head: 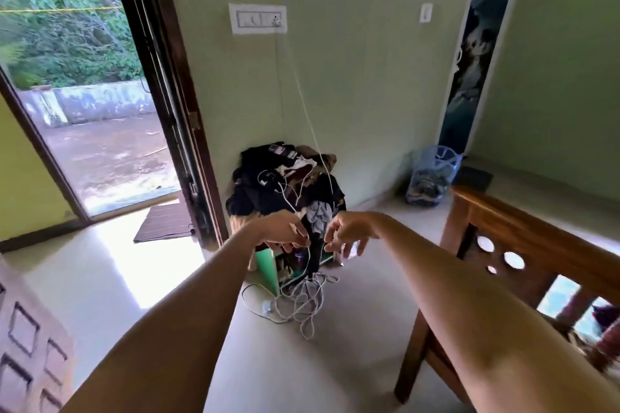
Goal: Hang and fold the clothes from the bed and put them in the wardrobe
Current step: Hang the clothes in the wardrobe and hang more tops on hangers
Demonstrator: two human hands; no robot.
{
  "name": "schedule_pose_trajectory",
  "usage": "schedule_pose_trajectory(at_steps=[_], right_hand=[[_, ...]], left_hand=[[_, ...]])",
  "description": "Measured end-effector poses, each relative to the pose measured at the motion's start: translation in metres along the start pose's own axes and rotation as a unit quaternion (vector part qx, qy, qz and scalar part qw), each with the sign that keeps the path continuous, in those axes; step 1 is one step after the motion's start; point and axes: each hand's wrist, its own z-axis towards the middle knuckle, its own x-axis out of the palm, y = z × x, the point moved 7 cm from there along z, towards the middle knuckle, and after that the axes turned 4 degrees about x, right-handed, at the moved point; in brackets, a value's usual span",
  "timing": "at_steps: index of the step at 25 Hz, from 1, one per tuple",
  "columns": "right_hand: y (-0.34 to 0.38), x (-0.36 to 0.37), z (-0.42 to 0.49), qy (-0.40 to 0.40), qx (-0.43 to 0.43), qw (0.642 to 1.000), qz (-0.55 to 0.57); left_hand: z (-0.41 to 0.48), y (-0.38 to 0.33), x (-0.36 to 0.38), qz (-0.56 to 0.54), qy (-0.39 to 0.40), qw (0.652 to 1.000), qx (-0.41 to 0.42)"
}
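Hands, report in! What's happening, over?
Left grip pinches thin white cable; right grip unclear. Dark heap of clothes just behind. White cable tangle in the way.

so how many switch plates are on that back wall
2. A wide switch panel sits above the clothes pile, with a white cable hanging from it. A small single plate is further right at the same height. None seem hidden.

A white switch plate (257, 18) sits on the pale green wall (362, 70). Left of it, a dark wooden door frame (164, 84) admits daylight onto the glossy floor (100, 278). Below-left lies a striped mat (164, 221); far right stands the wooden bed frame (523, 238).
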Motion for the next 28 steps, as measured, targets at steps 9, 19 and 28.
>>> schedule_pose_trajectory(at_steps=[9,19,28], right_hand=[[-0.079,-0.137,0.159,-0.008,0.088,0.996,0.015],[-0.192,-0.320,0.272,-0.050,0.161,0.984,0.053],[-0.347,-0.455,0.322,-0.140,0.252,0.943,0.166]], left_hand=[[0.238,-0.003,-0.047,0.019,0.083,0.995,0.048],[0.498,-0.093,-0.091,-0.004,0.142,0.985,0.101],[0.712,-0.209,-0.071,0.063,0.220,0.952,0.205]])
